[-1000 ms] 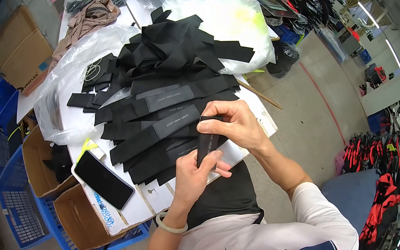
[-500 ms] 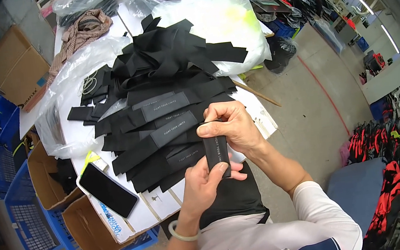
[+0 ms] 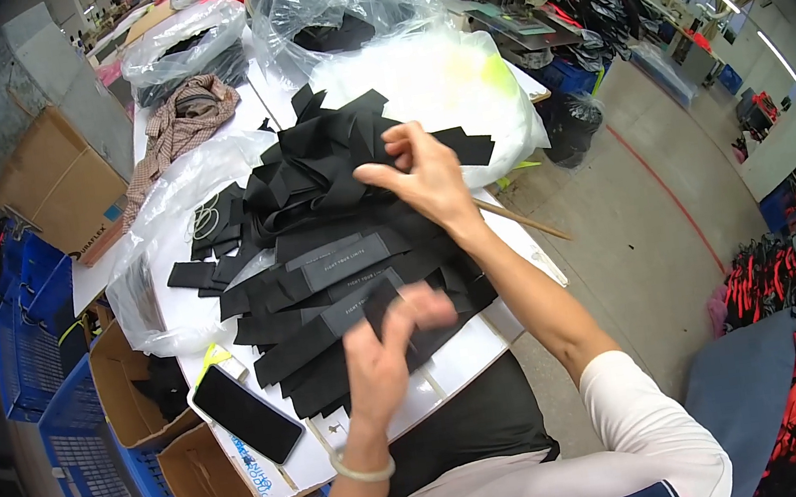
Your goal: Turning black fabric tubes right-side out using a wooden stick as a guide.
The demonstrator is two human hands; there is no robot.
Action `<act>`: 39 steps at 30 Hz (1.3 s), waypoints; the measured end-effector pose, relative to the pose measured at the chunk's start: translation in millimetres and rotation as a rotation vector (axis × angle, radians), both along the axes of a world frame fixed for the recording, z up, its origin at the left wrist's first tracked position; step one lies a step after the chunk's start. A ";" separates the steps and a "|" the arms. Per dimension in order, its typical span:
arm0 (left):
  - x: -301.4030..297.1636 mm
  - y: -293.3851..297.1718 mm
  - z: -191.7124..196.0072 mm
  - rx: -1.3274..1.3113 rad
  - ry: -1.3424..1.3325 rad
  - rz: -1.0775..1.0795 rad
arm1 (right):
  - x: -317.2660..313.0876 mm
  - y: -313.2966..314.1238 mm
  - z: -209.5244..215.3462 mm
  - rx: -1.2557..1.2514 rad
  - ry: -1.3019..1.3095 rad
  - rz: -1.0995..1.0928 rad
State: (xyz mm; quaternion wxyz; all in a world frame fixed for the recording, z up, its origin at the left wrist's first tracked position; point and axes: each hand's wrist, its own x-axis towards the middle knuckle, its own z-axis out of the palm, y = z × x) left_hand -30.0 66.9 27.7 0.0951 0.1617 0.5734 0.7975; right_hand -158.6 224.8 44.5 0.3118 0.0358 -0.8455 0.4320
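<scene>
Right of the phone, bands look light, limp, best pinched at an end. Beyond it, the right grip is parted at the black heap; the left grip, over the bands, is too blurred to judge.

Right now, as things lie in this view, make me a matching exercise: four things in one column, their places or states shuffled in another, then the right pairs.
Column one
1. Phone
2. Right hand
3. Pale bracelet
4. Checked cloth

Column two
A. Around the wrist of the left hand
B. Crumpled, toward the far left of the white table
C. Over the heaped black pieces in the picture, thumb parted from fingers
D. Near the table's near left corner, screen dark

Right pairs: 1-D, 2-C, 3-A, 4-B
</scene>
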 end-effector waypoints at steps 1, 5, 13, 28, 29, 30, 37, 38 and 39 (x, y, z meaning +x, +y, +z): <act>-24.2 3.6 2.9 -0.174 0.248 0.202 | -14.6 -3.8 -9.2 0.131 0.066 -0.098; -137.3 5.7 -23.7 -0.978 0.817 0.341 | -43.4 -2.9 -25.7 -0.114 0.007 -0.162; -184.4 23.0 -32.1 -1.386 0.803 0.121 | -26.3 42.6 72.3 -0.631 0.653 -0.150; -32.1 20.7 64.9 0.028 0.089 -0.167 | 135.4 64.6 66.1 -0.568 -0.388 0.630; -19.1 18.5 59.9 -0.003 0.123 -0.115 | 142.9 55.7 55.5 -0.570 -0.431 0.611; -9.0 15.8 51.9 -0.052 0.102 -0.077 | 147.2 54.5 40.1 -0.472 -0.412 0.553; 30.4 7.1 -6.6 -0.228 -0.041 0.128 | 188.3 19.9 -10.7 -0.102 -0.385 0.371; 31.9 5.0 -11.1 -0.241 -0.094 0.120 | 190.5 17.0 -20.5 0.004 -0.245 0.382; 33.1 3.1 -13.5 -0.254 -0.147 0.112 | 192.0 13.4 -27.5 0.109 -0.105 0.391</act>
